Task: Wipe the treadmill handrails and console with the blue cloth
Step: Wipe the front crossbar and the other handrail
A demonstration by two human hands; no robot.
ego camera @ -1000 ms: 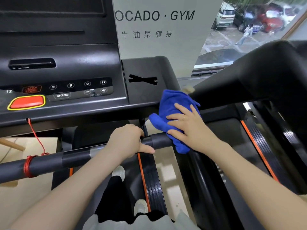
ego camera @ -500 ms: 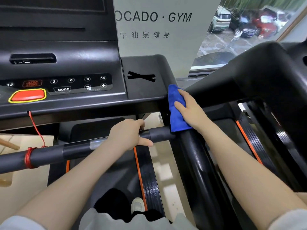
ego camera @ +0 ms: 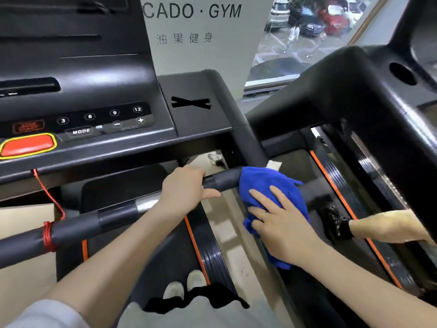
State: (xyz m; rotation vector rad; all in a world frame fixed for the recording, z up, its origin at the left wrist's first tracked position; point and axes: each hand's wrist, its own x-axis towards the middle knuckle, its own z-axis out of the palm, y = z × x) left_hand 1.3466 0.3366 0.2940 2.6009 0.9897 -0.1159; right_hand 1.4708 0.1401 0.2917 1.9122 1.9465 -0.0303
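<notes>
The blue cloth (ego camera: 264, 188) is draped over the right side handrail where the front crossbar (ego camera: 113, 218) meets it. My right hand (ego camera: 281, 223) lies on the cloth with fingers spread and fairly straight, pressing it against the rail. My left hand (ego camera: 184, 188) grips the crossbar just left of the cloth, thumb pointing right. The black console (ego camera: 99, 95) rises above the bar, with its red stop button (ego camera: 27, 144) at the left and the speed keys in a row.
A red safety cord (ego camera: 48, 204) runs from the console to a knot on the crossbar. A second treadmill's black frame (ego camera: 354, 95) stands close on the right, with another person's shoe (ego camera: 333, 221) on its belt. A white gym sign and a window are behind.
My right hand has slid the cloth down and back along the right handrail from beside the console's corner. My left hand has kept its grip on the crossbar.
</notes>
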